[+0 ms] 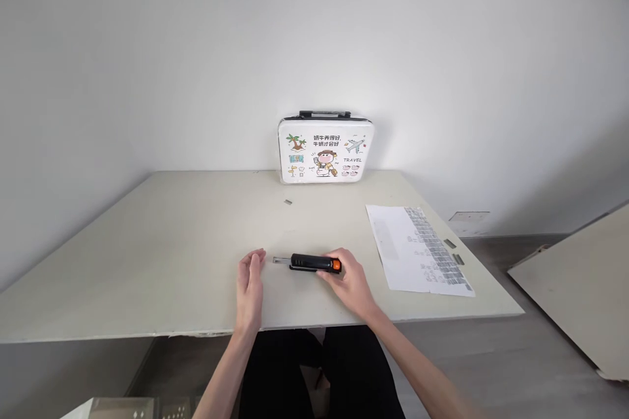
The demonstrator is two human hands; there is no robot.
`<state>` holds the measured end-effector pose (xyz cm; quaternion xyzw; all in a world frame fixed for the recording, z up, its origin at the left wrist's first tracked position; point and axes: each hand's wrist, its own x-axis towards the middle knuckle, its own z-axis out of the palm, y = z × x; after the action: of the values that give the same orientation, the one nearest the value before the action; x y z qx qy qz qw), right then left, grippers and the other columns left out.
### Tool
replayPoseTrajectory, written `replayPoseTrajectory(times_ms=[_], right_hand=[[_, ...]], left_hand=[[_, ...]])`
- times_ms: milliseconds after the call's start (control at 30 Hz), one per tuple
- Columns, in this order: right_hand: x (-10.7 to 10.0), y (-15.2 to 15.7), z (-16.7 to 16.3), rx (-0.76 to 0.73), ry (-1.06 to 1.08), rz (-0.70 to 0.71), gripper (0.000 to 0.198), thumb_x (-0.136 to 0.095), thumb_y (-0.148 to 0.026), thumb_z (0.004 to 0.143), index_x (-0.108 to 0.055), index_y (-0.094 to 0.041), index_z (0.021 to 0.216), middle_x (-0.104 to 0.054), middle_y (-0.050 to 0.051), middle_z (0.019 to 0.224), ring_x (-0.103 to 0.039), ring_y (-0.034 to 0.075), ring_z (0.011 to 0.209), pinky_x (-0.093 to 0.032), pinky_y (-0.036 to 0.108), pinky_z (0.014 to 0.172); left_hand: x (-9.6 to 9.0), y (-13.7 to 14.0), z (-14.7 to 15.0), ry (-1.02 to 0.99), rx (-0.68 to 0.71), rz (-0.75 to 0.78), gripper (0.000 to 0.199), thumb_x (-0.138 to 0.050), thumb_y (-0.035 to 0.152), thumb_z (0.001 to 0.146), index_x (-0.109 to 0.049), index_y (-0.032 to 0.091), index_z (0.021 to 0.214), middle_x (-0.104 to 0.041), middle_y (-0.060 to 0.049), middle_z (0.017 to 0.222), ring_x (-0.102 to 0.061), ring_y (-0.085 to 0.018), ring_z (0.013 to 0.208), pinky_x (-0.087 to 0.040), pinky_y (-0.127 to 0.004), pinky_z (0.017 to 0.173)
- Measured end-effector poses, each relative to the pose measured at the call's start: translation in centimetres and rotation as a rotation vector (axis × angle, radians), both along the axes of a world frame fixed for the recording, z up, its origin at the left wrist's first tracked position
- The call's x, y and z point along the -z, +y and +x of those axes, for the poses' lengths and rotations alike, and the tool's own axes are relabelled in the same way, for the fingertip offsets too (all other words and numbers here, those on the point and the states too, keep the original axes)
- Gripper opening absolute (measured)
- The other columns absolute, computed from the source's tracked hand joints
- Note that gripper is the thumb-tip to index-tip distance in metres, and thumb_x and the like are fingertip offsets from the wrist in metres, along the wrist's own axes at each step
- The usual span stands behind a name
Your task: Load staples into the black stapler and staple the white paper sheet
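My right hand [350, 281] grips the right end of a black stapler [310, 262], by its orange button [337, 264]. Out of the stapler's left end sticks a thin metal tray [281, 260]. My left hand [250, 285] is just left of the tray's tip, a small gap apart from it. Its fingers are loosely stretched and slightly curved, and I see nothing held in them. Farther back on the table lies a small grey strip of staples [287, 201].
A white case [326, 150] with cartoon prints and a black handle stands against the wall. On the right of the pale table [162, 255] lies a printed paper sheet [398, 249]. Two more grey staple strips [458, 259] are near the table's right edge.
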<state>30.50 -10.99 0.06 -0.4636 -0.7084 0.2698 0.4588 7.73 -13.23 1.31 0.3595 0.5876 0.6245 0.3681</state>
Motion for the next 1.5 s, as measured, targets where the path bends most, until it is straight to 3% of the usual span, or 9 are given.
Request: replayPoseTrajectory(times_ms=[67, 133, 300, 600, 767, 900, 1033, 1300, 1500], right_hand=[[-0.8, -1.0, -0.1, -0.02, -0.016, 0.134, 0.015, -0.064, -0.026, 0.095, -0.067, -0.028, 0.109, -0.071, 0.006, 0.103, -0.067, 0.026, 0.097, -0.059, 0.042, 0.081], [-1.7, -2.0, -0.3, -0.054, -0.047, 0.299, 0.031, -0.056, -0.011, 0.095, -0.067, -0.031, 0.116, -0.072, 0.006, 0.111, -0.067, 0.025, 0.105, -0.06, 0.042, 0.082], [-3.2, -3.7, -1.0, -0.078, -0.218, 0.628, 0.049, -0.057, 0.001, 0.094, -0.069, -0.036, 0.124, -0.075, 0.004, 0.114, -0.068, 0.024, 0.11, -0.061, 0.043, 0.086], [-3.9, -3.9, -0.5, -0.083, -0.385, 0.728, 0.045, -0.057, -0.001, 0.097, -0.07, -0.036, 0.123, -0.077, 0.003, 0.115, -0.072, 0.022, 0.109, -0.06, 0.039, 0.079], [-4.4, -3.9, -0.6, -0.013, -0.316, 0.775, 0.042, -0.063, 0.003, 0.092, -0.072, -0.03, 0.117, -0.077, 0.004, 0.109, -0.072, 0.022, 0.105, -0.06, 0.037, 0.078], [-4.9, -3.9, -0.2, 0.055, -0.203, 0.731, 0.05, -0.057, 0.01, 0.089, -0.072, -0.031, 0.115, -0.074, 0.005, 0.104, -0.07, 0.022, 0.102, -0.062, 0.038, 0.078], [-5.2, -3.9, 0.3, 0.042, -0.141, 0.657, 0.056, -0.05, 0.012, 0.087, -0.071, -0.031, 0.116, -0.071, 0.006, 0.104, -0.068, 0.023, 0.104, -0.063, 0.04, 0.079], [-3.7, -3.6, -0.1, 0.122, -0.029, 0.408, 0.042, -0.054, 0.001, 0.088, -0.07, -0.029, 0.113, -0.068, 0.007, 0.11, -0.064, 0.025, 0.11, -0.059, 0.046, 0.091], [-2.8, -2.0, -2.2, 0.108, 0.047, 0.271, 0.019, -0.064, -0.018, 0.094, -0.07, -0.028, 0.109, -0.07, 0.008, 0.111, -0.065, 0.026, 0.109, -0.057, 0.043, 0.09]], left_hand=[[-0.4, 0.3, 0.0, -0.252, 0.057, -0.021, 0.033, -0.049, 0.05, 0.102, -0.063, 0.022, 0.114, -0.067, -0.013, 0.136, -0.062, -0.028, 0.132, -0.048, -0.045, 0.113], [-1.1, 0.5, 0.1, -0.475, 0.167, -0.096, 0.032, -0.048, 0.047, 0.1, -0.064, 0.02, 0.108, -0.069, -0.015, 0.134, -0.064, -0.031, 0.129, -0.051, -0.05, 0.11], [-2.6, 0.3, 0.7, -0.695, 0.397, -0.245, 0.032, -0.048, 0.039, 0.095, -0.069, 0.018, 0.109, -0.068, -0.015, 0.136, -0.061, -0.032, 0.132, -0.055, -0.051, 0.104], [-2.6, 0.2, 0.3, -0.888, 0.309, -0.298, 0.024, -0.049, 0.027, 0.096, -0.071, 0.018, 0.099, -0.073, -0.013, 0.122, -0.071, -0.026, 0.111, -0.06, -0.039, 0.087], [-3.1, 0.0, 0.6, -1.013, 0.203, -0.312, 0.024, -0.048, 0.017, 0.099, -0.071, 0.013, 0.095, -0.074, -0.015, 0.105, -0.073, -0.022, 0.096, -0.06, -0.034, 0.083], [-3.0, -0.2, 0.6, -0.88, 0.087, -0.226, 0.018, -0.054, 0.014, 0.098, -0.071, 0.014, 0.091, -0.07, -0.01, 0.092, -0.071, -0.02, 0.094, -0.058, -0.032, 0.087], [-2.4, -0.6, 0.4, -0.753, 0.149, -0.189, 0.015, -0.059, 0.02, 0.096, -0.072, 0.015, 0.091, -0.06, -0.005, 0.086, -0.062, -0.015, 0.08, -0.053, -0.028, 0.078], [-1.8, -2.3, 1.1, 0.133, 0.264, -0.102, 0.05, -0.054, 0.038, 0.093, -0.062, 0.025, 0.141, -0.039, 0.003, 0.077, -0.036, -0.014, 0.065, -0.037, -0.027, 0.063], [-0.8, -1.7, 1.2, 0.359, 0.366, 0.037, 0.029, -0.06, 0.031, 0.085, -0.076, 0.023, 0.107, -0.037, 0.003, 0.075, -0.039, -0.016, 0.069, -0.037, -0.029, 0.066]])
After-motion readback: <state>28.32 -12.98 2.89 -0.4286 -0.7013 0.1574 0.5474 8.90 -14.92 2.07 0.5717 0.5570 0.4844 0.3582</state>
